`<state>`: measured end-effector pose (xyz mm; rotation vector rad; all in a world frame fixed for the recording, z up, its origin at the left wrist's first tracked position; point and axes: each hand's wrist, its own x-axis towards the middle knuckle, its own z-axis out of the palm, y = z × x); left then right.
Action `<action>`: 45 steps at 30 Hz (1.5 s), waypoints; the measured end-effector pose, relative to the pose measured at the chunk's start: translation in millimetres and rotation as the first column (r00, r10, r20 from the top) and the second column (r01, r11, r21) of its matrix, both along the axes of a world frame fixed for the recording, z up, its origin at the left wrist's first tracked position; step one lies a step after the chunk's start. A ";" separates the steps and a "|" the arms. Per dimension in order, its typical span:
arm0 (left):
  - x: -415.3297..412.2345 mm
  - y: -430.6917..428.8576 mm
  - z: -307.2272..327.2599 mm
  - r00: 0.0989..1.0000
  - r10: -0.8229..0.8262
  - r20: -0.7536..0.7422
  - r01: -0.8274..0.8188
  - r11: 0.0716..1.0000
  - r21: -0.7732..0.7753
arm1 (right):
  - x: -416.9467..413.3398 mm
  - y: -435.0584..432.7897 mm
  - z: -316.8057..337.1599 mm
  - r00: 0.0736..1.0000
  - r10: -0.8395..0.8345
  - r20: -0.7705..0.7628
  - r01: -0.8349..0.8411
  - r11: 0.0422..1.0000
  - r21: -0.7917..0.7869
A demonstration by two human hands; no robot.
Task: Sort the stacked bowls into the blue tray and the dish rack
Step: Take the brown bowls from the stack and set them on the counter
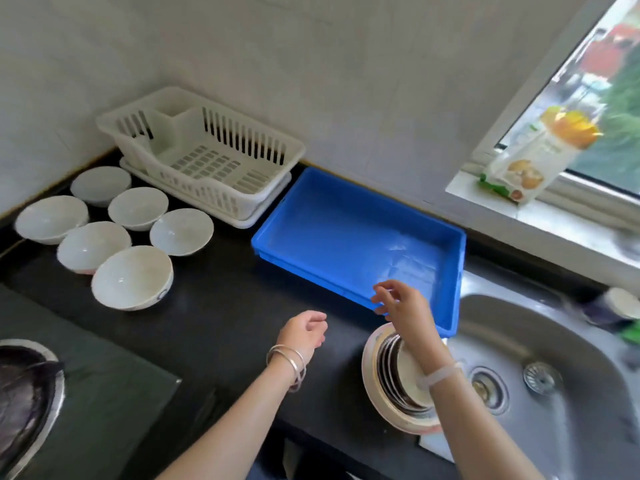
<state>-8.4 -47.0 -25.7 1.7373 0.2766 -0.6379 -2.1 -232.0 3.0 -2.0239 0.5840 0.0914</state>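
A stack of nested bowls (388, 382), white outside with metal rims inside, stands on the black counter by the sink. My right hand (401, 306) hovers just above the stack, fingers spread, holding nothing. My left hand (304, 332) hangs over the counter left of the stack, fingers loosely curled and empty. The blue tray (346, 220) lies behind the stack with nothing in it. The white dish rack (207, 150) sits in the back corner, also holding nothing. Several white bowls (131, 277) stand singly on the counter at the left.
A steel sink (554, 358) lies at the right. A gas hob with a dark glass top (86, 375) fills the near left. On the window sill stands a food package (530, 157). A cup (620, 304) sits at the sink's far right edge.
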 end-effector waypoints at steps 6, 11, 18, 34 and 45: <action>-26.8 -72.2 18.7 0.959 -0.233 0.161 0.220 0.971 0.094 | -75.3 -67.6 -4.1 0.990 -0.142 -0.005 0.128 0.907 -0.401; -38.6 -100.3 19.1 0.920 -0.325 0.221 0.271 0.932 0.239 | -108.5 -81.1 -18.0 0.982 -0.180 -0.057 0.142 0.902 -0.408; -39.6 -106.9 10.2 0.908 -0.363 0.209 0.283 0.900 0.331 | -114.1 -73.7 -27.0 0.978 -0.209 -0.002 0.185 0.872 -0.453; -40.0 -103.7 4.0 0.907 -0.365 0.211 0.298 0.909 0.292 | -109.1 -83.0 -23.5 0.986 -0.075 -0.152 -0.044 0.751 -0.659; -38.0 -113.0 5.7 0.891 -0.406 0.205 0.291 0.855 0.429 | -118.7 -115.6 -5.5 0.979 -0.166 -0.115 0.131 0.955 -0.267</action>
